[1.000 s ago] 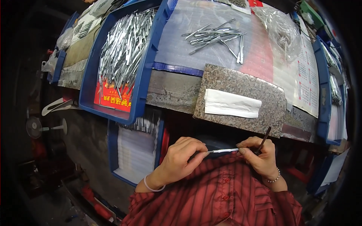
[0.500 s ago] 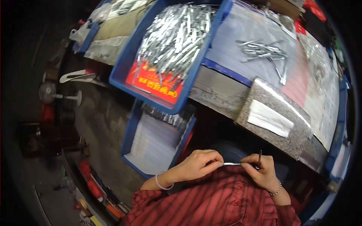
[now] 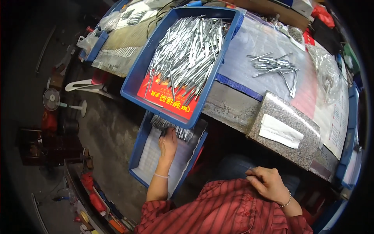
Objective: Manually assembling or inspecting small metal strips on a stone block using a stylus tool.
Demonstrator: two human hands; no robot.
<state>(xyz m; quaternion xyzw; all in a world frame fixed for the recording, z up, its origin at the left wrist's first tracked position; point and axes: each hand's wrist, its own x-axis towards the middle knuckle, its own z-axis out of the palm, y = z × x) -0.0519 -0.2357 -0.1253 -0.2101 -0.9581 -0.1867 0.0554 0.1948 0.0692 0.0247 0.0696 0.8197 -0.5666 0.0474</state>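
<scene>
My left hand (image 3: 168, 141) reaches into the lower blue tray (image 3: 137, 163), fingers drawn together at a row of thin dark metal pieces (image 3: 186, 134). What its fingertips pinch is too small to make out. In front of my red striped shirt, my right hand (image 3: 269, 185) is closed, with a thin rod (image 3: 247, 168) just showing by its fingertips; most of the rod is hidden. Above the lower tray, a larger blue tray (image 3: 130, 80) holds a heap of shiny metal strips (image 3: 191, 50) over a red printed sheet (image 3: 165, 98).
A speckled stone slab (image 3: 272, 107) with a folded white cloth (image 3: 281, 130) lies at the bench's front edge. Behind it, several metal pieces (image 3: 274, 65) lie on plastic sheeting. To the left are a white fan (image 3: 51, 99) and a stool-like white frame (image 3: 83, 84).
My left hand has left the right hand and moved left and away from me into the lower tray. The white strip that spanned both hands is no longer visible between them.
</scene>
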